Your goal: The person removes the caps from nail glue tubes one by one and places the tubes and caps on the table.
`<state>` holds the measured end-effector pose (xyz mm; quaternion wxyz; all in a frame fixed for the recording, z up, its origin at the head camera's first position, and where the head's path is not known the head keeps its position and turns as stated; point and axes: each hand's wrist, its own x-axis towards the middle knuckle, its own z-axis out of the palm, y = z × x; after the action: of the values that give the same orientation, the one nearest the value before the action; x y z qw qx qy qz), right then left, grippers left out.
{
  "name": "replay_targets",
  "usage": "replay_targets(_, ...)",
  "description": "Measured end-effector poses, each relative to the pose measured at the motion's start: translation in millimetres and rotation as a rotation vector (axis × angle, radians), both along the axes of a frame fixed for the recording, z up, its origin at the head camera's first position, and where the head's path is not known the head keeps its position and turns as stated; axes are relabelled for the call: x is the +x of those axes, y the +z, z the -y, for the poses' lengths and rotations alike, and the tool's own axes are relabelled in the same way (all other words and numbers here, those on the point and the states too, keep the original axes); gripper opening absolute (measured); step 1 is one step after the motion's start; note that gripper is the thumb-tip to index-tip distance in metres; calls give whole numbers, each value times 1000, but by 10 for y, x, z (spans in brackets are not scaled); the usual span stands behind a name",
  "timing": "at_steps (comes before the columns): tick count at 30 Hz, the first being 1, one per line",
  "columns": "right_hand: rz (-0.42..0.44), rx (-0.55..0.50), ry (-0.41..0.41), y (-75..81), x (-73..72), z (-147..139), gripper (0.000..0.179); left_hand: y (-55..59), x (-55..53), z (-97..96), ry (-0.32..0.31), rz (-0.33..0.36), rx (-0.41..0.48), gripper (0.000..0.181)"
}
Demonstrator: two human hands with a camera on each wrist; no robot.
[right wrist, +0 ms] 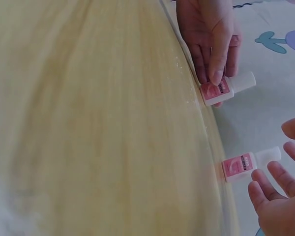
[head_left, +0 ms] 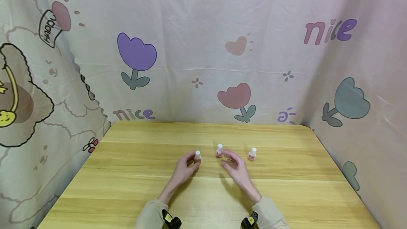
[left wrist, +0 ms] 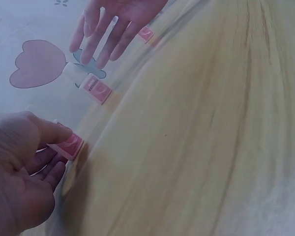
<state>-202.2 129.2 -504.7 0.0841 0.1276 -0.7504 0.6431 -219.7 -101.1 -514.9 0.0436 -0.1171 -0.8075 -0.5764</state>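
Three small white-capped bottles with pink labels stand upright on the wooden table. My left hand [head_left: 182, 171] pinches the leftmost bottle [head_left: 198, 157] between thumb and fingers; in the right wrist view the thumb lies across that bottle's pink label [right wrist: 216, 92]. Just right of the middle bottle [head_left: 219, 151], my right hand [head_left: 238, 173] has its fingers spread and relaxed, the fingertips close by it. In the right wrist view those fingers overlap the edge of the middle bottle [right wrist: 238, 166]. The third bottle [head_left: 252, 154] stands further right, beyond the right hand.
The light wooden tabletop [head_left: 140, 158] reaches back to a patterned cloth [head_left: 190, 45] printed with tulips and words. More cloth hangs along the left and right sides. A dark wrist camera [head_left: 171, 219] sits on the left sleeve, another camera [head_left: 249, 220] on the right.
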Motion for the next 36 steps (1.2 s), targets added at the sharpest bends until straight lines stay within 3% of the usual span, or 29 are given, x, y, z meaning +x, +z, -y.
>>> replay_targets(8,-25,-32,43,-42,-17,-21,40,-23,-4,6,-26,17,16,34)
replay_targets(17,28,-40,69,-31,-1,-25,38,-33,-26,-16,-22,39,15,30)
replay_targets(26,-70,-66,139,-54,-29,-26,36,-54,-44,-28,-13,29,5,22)
replay_targets(36,6,-30,114,-13,-14,12,34,-63,-42,-65,-52,37,4,22)
